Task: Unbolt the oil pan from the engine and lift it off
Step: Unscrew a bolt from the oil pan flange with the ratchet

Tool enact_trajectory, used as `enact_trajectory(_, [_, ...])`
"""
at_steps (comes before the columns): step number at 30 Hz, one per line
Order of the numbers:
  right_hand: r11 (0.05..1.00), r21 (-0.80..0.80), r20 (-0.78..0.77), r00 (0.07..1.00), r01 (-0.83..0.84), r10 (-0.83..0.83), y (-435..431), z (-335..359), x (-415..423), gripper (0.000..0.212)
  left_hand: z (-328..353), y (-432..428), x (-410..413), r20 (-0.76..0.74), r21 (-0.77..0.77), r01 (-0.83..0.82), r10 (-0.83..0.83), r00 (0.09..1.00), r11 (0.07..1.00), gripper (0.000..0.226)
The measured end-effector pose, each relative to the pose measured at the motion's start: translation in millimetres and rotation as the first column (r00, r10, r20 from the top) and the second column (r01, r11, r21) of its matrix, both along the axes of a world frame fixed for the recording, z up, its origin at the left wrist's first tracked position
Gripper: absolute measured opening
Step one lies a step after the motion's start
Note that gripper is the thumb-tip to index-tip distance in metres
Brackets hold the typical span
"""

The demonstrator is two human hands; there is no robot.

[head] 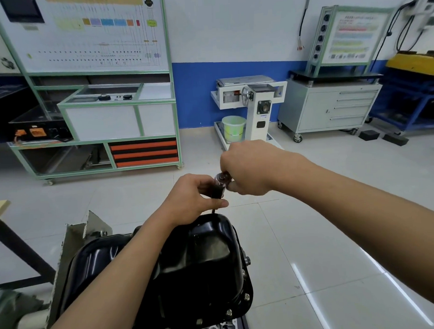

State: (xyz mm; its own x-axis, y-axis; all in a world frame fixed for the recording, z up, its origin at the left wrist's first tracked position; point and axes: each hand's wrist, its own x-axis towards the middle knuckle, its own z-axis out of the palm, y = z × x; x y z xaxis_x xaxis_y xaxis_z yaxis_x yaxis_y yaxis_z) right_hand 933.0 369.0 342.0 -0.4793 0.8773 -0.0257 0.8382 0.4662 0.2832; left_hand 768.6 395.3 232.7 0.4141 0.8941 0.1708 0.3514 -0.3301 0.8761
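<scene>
Fingers (202,182) of the left hand (187,197) and right hand (247,170) clench a ratchet (220,183) over the upturned oil pan (202,261).

Both bare forearms reach forward, the left rising from the lower edge, the right coming in from the right side. The left hand (192,198) pinches the upright shaft of a socket tool (219,186) between thumb and curled fingers. The right hand (250,170), knuckles up, is closed round the tool's top, just above the left.
</scene>
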Motion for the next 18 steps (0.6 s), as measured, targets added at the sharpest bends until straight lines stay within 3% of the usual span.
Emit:
enact_trajectory(4, [0.949,-0.299,-0.105,0.985,0.097,-0.134,-5,3,-4,0.041,-1,-1,-1,-0.032,0.056,-0.01,0.012,0.999,0.998,0.025])
enact_trajectory(6, [0.918,-0.375,-0.169,0.964,0.131,-0.207,-7,-1,-8,0.046,-2,0,-1,-0.033,0.077,-0.027,0.03,0.999,0.997,0.024])
enact_trajectory(9, [0.964,-0.229,-0.199,0.963,0.133,-0.18,-4,-5,-11,0.041,-4,2,-2,-0.03,0.076,-0.058,0.061,0.998,0.995,0.026])
enact_trajectory(14, [0.996,0.008,-0.041,0.996,0.084,-0.084,-2,-3,-10,0.012,-4,2,-2,-0.042,0.027,0.025,-0.023,0.999,0.999,0.022])
enact_trajectory(18, [0.999,0.01,-0.031,0.998,-0.045,0.045,5,-3,-9,0.023,-2,3,-3,-0.046,-0.027,0.058,-0.06,0.997,0.998,0.025])
